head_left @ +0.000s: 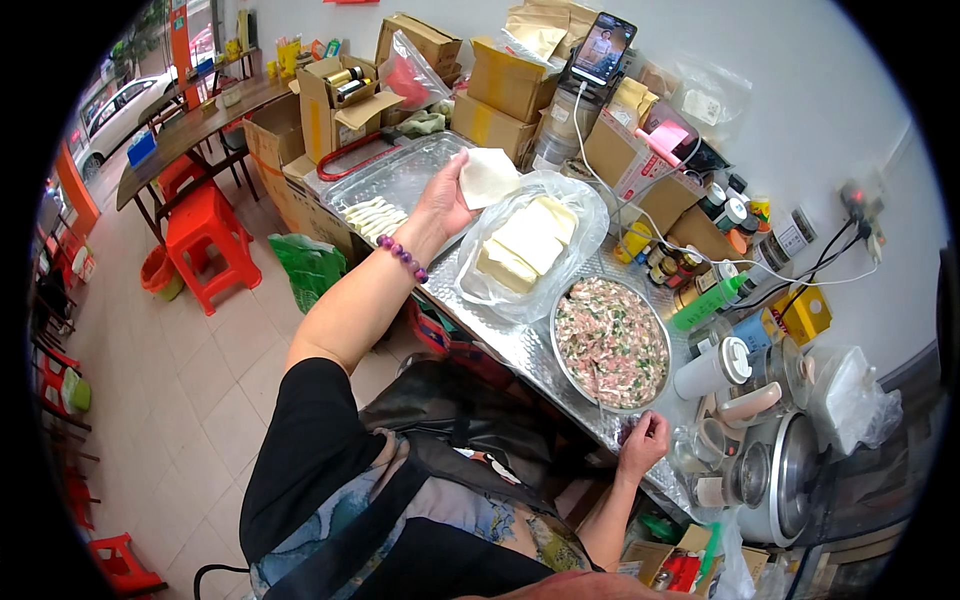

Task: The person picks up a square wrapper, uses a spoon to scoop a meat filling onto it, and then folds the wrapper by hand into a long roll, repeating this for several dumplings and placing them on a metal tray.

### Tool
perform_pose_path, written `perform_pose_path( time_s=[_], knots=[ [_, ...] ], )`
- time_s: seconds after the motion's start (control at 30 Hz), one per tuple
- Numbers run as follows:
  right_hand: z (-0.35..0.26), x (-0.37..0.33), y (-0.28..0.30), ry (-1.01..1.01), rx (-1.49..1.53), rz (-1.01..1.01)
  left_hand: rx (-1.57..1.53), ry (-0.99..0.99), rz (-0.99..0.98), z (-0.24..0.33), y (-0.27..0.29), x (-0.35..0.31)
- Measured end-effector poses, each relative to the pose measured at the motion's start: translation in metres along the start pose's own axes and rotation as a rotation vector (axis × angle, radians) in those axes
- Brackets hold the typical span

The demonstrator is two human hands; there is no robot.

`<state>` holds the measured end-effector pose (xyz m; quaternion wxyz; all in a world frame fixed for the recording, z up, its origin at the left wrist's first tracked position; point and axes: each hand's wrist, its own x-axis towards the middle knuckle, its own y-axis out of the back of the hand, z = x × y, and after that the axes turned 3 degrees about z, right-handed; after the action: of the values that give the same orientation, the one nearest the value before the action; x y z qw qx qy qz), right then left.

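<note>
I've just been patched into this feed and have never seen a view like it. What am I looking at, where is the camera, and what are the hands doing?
There is one picture, from a wide fisheye camera on a person's head, looking down; that is why straight edges bend. No machine is involved: the two bare arms coming in from below are the person's own.

The left hand, with a bead bracelet on its wrist, holds up a thin pale wrapper. Just below it, a clear bag lies open with a stack of wrappers. The right hand rests, closed, at the near edge of a metal table, beside a metal bowl of minced filling. A metal tray further left holds a row of folded dumplings. Boxes, jars and a phone crowd the back.
</note>
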<state>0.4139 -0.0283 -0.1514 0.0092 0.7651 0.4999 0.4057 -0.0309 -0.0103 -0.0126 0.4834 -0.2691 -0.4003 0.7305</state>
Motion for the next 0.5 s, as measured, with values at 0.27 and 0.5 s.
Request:
perform_pose_path(
  time_s=[0.27, 0.5],
  knots=[
    [0.005, -0.001, -0.001, 0.090, -0.012, 0.028, 0.190, 0.240, -0.162, -0.034, 0.001, -0.061],
    [-0.001, -0.003, 0.000, 0.142, -0.004, 0.075, 0.141, 0.583, -0.226, -0.093, 0.011, -0.130]
  ],
)
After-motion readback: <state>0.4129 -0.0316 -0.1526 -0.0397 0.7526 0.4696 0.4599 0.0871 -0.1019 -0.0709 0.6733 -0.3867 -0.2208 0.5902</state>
